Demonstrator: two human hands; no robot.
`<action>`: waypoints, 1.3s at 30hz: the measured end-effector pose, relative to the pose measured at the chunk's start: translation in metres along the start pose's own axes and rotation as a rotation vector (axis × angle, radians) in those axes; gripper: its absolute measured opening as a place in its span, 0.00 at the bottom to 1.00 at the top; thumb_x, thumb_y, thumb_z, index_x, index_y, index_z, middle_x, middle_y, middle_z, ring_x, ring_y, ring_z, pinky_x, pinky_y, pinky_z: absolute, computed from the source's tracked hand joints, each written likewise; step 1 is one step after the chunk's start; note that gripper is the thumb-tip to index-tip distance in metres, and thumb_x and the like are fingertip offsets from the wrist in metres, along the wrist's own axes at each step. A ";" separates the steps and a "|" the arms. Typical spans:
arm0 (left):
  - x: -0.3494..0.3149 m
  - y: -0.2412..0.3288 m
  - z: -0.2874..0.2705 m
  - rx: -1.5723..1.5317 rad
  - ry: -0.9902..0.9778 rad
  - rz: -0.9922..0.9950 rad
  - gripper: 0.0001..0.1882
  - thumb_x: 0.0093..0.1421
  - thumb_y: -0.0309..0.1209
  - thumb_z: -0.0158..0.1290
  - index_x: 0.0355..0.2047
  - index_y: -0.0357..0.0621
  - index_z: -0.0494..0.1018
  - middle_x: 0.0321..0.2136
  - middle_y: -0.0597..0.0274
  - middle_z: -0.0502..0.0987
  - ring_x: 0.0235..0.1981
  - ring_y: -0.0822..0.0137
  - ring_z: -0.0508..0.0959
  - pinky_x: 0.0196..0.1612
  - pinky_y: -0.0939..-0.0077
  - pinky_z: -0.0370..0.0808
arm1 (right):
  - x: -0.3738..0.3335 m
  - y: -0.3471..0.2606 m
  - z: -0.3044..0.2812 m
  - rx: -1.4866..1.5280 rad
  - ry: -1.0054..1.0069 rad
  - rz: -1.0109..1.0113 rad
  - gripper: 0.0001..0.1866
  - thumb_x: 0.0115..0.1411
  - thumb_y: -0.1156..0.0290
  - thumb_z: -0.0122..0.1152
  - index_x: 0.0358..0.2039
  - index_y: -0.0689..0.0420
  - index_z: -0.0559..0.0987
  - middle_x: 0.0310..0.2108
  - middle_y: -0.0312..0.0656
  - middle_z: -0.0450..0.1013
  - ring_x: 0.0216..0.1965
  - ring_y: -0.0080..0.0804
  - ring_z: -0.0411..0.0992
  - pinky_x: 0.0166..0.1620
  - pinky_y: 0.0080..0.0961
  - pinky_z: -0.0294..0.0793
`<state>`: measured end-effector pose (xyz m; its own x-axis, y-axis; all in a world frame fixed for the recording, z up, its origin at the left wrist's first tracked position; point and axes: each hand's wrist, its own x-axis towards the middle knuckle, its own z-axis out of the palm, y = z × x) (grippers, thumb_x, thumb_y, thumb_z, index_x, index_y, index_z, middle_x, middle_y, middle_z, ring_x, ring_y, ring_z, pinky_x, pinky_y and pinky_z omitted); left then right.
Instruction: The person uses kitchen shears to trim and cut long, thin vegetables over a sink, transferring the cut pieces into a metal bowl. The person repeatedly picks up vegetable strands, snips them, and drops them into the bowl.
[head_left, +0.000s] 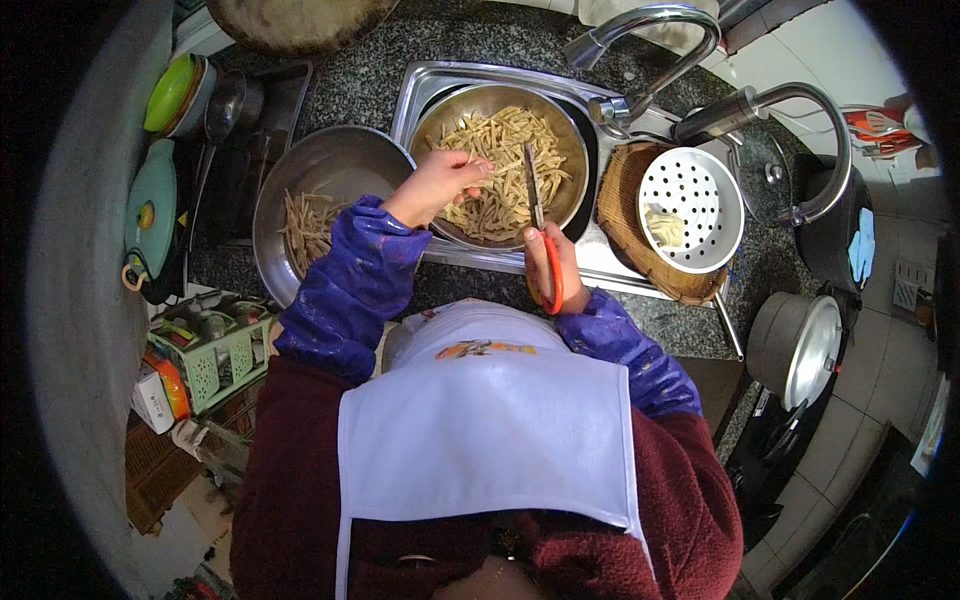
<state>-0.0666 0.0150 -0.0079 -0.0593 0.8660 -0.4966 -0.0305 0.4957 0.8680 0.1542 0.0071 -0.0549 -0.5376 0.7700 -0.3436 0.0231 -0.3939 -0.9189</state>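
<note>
A steel bowl (pixel 424 130) in the sink holds a heap of thin, pale yellowish food strips (pixel 505 140), browner toward the near side. Over its left part, my left hand (pixel 440 187) is closed in a pinch on what looks like one pale strip, mostly hidden by the fingers. My right hand (pixel 562 270) grips scissors (pixel 534 190) by their red-orange handles. The blades point away from me over the bowl's right side. Left of the sink, a wider steel basin (pixel 345 150) contains brownish strips (pixel 308 225), partly covered by my left sleeve.
Right of the bowl, a white perforated colander (pixel 692 190) with a pale lump inside rests on a woven basket (pixel 622 195). A curved faucet (pixel 690 50) arches over the sink's far right. A lidded pot (pixel 795 345) stands at right, a green crate (pixel 215 365) at lower left.
</note>
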 end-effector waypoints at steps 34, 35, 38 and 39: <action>-0.015 -0.016 0.037 -0.220 0.300 0.387 0.06 0.50 0.19 0.53 0.31 0.36 0.71 0.28 0.63 0.75 0.30 0.75 0.74 0.36 0.83 0.71 | -0.007 -0.004 0.004 -0.058 -0.314 0.061 0.25 0.60 0.48 0.40 0.42 0.60 0.64 0.22 0.33 0.62 0.23 0.20 0.59 0.25 0.15 0.61; -0.015 -0.018 0.037 -0.231 0.289 0.381 0.06 0.50 0.19 0.53 0.30 0.36 0.71 0.28 0.63 0.75 0.30 0.75 0.74 0.35 0.83 0.72 | -0.007 -0.003 0.004 -0.049 -0.305 0.052 0.26 0.60 0.48 0.40 0.42 0.60 0.64 0.22 0.33 0.61 0.23 0.20 0.59 0.25 0.15 0.60; -0.016 -0.020 0.038 -0.265 0.259 0.382 0.05 0.50 0.18 0.53 0.28 0.36 0.70 0.27 0.62 0.74 0.29 0.75 0.74 0.33 0.83 0.72 | -0.005 -0.001 0.004 -0.029 -0.285 0.037 0.26 0.60 0.47 0.40 0.42 0.61 0.64 0.22 0.33 0.61 0.23 0.19 0.59 0.25 0.15 0.60; -0.016 -0.020 0.038 -0.278 0.250 0.387 0.05 0.50 0.18 0.53 0.28 0.36 0.70 0.27 0.62 0.74 0.29 0.75 0.74 0.33 0.83 0.72 | -0.005 0.000 0.004 -0.028 -0.283 0.039 0.26 0.60 0.47 0.40 0.42 0.61 0.64 0.22 0.33 0.61 0.23 0.19 0.59 0.25 0.15 0.60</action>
<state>-0.0268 -0.0062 -0.0168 -0.3535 0.9227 -0.1540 -0.2203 0.0779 0.9723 0.1541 0.0013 -0.0520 -0.7496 0.5825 -0.3144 0.0695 -0.4030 -0.9126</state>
